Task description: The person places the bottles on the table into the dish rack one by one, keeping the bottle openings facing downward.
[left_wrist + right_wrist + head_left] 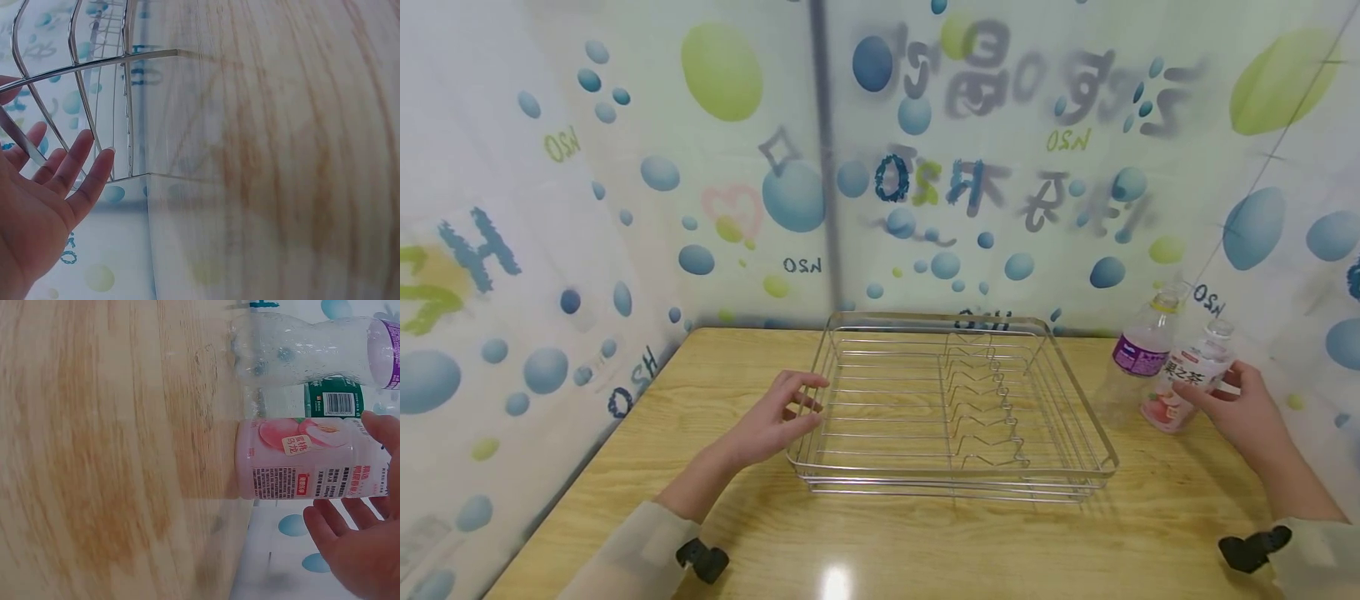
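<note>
A silver wire dish rack (955, 474) sits on the wooden table, with a row of bent wire dividers inside. My left hand (777, 417) is at its left side, fingers spread loosely by the rim; in the left wrist view the hand (50, 194) has its fingers extended beside the wires. At the right, my right hand (1243, 408) has thumb and fingers around a clear plastic bottle with a pink peach-tea label (1187, 383). In the right wrist view the fingertips pass behind this bottle (300, 459), which stands upright on the table.
A clear bottle with a purple label (1141, 354) stands just left of the pink-labelled one. Behind them in the right wrist view is a bottle with a green label (334, 397). A patterned curtain (895, 250) hangs behind the wooden table (880, 542) and at both sides.
</note>
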A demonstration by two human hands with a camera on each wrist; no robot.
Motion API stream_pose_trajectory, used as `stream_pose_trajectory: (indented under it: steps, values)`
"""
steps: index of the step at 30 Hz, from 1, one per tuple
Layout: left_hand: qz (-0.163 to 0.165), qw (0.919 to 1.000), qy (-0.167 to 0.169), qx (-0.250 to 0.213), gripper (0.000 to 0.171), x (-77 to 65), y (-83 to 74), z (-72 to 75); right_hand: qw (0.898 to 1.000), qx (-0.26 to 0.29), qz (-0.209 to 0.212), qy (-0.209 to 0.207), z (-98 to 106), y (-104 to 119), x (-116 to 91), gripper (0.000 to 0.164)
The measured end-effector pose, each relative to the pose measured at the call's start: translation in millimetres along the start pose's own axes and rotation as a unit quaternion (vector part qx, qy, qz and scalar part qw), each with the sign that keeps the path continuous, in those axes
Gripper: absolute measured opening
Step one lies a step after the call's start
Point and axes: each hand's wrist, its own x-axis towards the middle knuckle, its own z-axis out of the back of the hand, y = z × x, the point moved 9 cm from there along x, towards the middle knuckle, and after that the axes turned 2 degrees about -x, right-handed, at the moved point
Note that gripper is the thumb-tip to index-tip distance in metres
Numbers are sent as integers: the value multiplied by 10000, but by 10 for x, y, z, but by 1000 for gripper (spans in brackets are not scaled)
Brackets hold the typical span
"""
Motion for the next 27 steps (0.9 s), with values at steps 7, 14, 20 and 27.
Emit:
stream_pose_trajectory:
  steps: [7, 14, 20, 27]
  values:
    - [-4, 10000, 37, -6, 47, 16, 16, -18, 9999, -61, -134, 3, 4, -82, 6, 104]
    - [-30, 10000, 13, -37, 47, 21, -4, -22, 9985, -314, -73, -446, 145, -51, -65, 101]
    - [-22, 10000, 35, -73, 46, 13, -2, -20, 9962, -182, 10, -852, 255, 128, -217, 88]
    - [-42, 9999, 2, -92, 48, -6, 3, -6, 9915, 82, 333, -1255, 391, 359, -343, 77]
